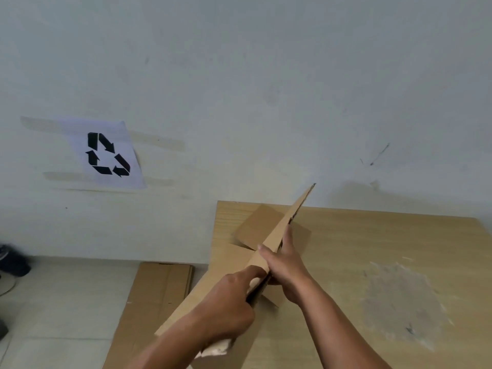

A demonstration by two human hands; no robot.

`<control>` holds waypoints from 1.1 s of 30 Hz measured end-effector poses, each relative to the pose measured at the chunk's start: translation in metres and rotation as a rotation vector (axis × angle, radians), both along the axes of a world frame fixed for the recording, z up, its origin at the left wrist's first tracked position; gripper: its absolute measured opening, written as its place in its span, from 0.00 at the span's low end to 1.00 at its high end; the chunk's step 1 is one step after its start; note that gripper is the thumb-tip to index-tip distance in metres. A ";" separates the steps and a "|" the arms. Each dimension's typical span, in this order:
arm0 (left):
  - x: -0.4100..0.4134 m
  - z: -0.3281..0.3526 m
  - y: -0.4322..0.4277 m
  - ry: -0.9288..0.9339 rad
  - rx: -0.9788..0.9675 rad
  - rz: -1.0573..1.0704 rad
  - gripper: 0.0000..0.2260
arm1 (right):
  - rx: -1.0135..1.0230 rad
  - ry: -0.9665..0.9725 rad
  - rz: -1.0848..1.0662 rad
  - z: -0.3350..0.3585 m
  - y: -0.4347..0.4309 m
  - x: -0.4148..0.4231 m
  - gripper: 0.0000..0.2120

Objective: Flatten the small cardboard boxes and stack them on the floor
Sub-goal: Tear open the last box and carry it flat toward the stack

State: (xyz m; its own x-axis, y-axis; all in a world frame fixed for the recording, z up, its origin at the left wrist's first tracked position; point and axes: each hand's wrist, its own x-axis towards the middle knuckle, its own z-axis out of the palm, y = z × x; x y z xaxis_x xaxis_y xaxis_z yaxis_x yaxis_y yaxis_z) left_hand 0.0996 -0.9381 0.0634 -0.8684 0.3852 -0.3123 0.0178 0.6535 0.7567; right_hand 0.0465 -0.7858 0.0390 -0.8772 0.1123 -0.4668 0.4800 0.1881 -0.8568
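Observation:
A brown cardboard box (282, 230), collapsed nearly flat, stands on edge above the wooden table (372, 241), its flaps splayed out at both ends. My left hand (229, 302) grips its near lower part from the left side. My right hand (285, 265) presses flat against its right face, fingers stretched along the board. On the floor to the left of the table lies a pile of flattened cardboard (151, 302).
The table stands against a pale wall bearing a paper sheet with a recycling symbol (109, 154). A rough, scuffed patch (402, 299) marks the tabletop on the right. Dark objects (13, 262) sit at the far left on the light tiled floor.

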 end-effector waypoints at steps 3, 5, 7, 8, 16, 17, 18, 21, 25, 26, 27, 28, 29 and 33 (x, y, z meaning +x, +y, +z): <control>0.007 -0.004 0.006 0.011 0.034 -0.092 0.24 | 0.074 0.057 -0.038 -0.004 0.006 0.008 0.44; 0.006 -0.007 0.006 -0.042 0.093 -0.171 0.19 | 0.092 0.102 -0.054 -0.003 0.013 0.015 0.43; 0.000 -0.011 0.005 -0.113 0.159 -0.147 0.19 | 0.083 0.138 -0.067 0.000 0.022 0.021 0.43; -0.006 -0.016 0.004 -0.103 0.161 -0.092 0.21 | 0.089 0.163 -0.063 0.002 0.026 0.023 0.43; -0.077 -0.069 -0.019 -0.453 0.366 0.573 0.43 | -0.051 0.309 0.035 0.043 0.073 0.048 0.39; -0.083 -0.075 -0.022 -0.576 0.448 0.604 0.45 | -0.065 0.316 0.035 0.047 0.079 0.051 0.38; -0.087 -0.081 -0.026 -0.696 0.538 0.615 0.47 | -0.062 0.322 0.035 0.048 0.087 0.052 0.38; -0.086 -0.094 -0.033 -0.869 0.737 0.591 0.41 | -0.043 0.333 -0.002 0.042 0.106 0.056 0.35; -0.078 -0.105 -0.029 -0.799 0.804 0.563 0.24 | -0.202 0.266 -0.052 0.025 0.130 0.054 0.35; -0.077 -0.107 -0.028 -0.791 0.798 0.577 0.22 | -0.230 0.252 -0.055 0.020 0.136 0.052 0.35; -0.077 -0.112 -0.026 -0.773 0.779 0.605 0.20 | -0.240 0.238 -0.052 0.015 0.141 0.051 0.34; -0.078 -0.117 -0.025 -0.745 0.755 0.642 0.19 | -0.234 0.219 -0.045 0.011 0.146 0.049 0.34; -0.080 -0.122 -0.025 -0.705 0.721 0.691 0.19 | -0.228 0.198 -0.040 0.006 0.149 0.047 0.34; -0.085 -0.136 -0.021 -0.563 0.634 0.832 0.23 | -0.179 0.111 -0.034 -0.021 0.158 0.039 0.35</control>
State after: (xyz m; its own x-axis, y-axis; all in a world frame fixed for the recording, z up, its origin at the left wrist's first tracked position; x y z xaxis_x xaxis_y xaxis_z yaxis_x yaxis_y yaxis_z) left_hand 0.0141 -0.9592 -0.0727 -0.7266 -0.0088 -0.6870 -0.6738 -0.1865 0.7150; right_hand 0.0851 -0.6275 0.0183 -0.9213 0.0671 -0.3829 0.3846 0.0136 -0.9230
